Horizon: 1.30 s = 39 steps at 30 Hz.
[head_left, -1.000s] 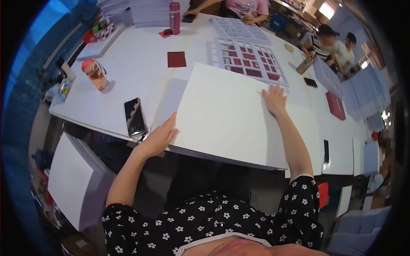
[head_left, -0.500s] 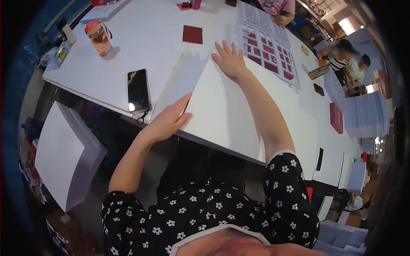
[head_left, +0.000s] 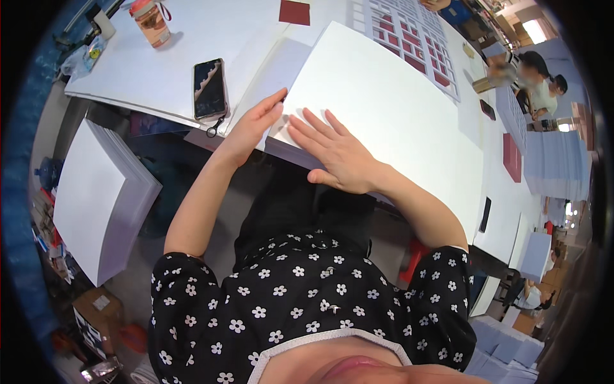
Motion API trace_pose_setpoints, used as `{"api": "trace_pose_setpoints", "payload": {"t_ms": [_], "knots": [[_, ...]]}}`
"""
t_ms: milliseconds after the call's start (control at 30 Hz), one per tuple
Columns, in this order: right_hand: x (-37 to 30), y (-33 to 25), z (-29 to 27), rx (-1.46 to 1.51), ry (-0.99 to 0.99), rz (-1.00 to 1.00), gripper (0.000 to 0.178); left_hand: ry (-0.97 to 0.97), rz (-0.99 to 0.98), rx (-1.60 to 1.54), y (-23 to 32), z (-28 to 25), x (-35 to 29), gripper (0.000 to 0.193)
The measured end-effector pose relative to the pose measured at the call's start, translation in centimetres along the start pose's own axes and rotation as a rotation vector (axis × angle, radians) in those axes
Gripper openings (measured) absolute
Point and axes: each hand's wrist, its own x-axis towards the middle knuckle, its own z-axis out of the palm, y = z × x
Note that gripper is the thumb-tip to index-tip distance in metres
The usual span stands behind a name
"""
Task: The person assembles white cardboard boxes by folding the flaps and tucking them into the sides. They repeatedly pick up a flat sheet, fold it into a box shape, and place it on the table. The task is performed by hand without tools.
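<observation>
A large white sheet of board (head_left: 390, 83) lies on top of a thick pile on the table in front of me. My left hand (head_left: 256, 125) is at its near left corner, fingers straight and resting along the left edge. Flat on the sheet near the front edge lies my right hand (head_left: 336, 153), its fingers spread and its thumb out to the side. Neither hand grips anything that I can see.
Left of the pile is a phone (head_left: 210, 89) with a strap; beyond it stands a drink bottle (head_left: 151, 24). A white lattice frame (head_left: 409, 41) over dark red pieces lies at the far side. A stack of white boards (head_left: 96, 198) stands lower left. People work at right.
My right hand has come back from the far left edge of the sheet to its near left corner. My left hand stays by the left edge. The whole view has shifted slightly.
</observation>
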Motion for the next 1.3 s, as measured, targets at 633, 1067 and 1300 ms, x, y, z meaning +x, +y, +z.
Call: {"api": "trace_pose_setpoints", "payload": {"t_ms": [633,1067,1300], "knots": [[-23.5,-4.9,4.5,-0.243,0.482,1.184,0.08,0.07,0.08,-0.025,-3.7,-1.8,0.2,0.05],[-23.5,-2.6,9.4,0.82,1.383,1.186,0.047,0.182,0.048,-0.023,-4.1,-0.7,-0.1,0.051],[-23.4,-2.1,10.0,1.072,1.694,0.915,0.047,0.203,0.073,-0.069,-4.1,-0.3,-0.2,0.049]]}}
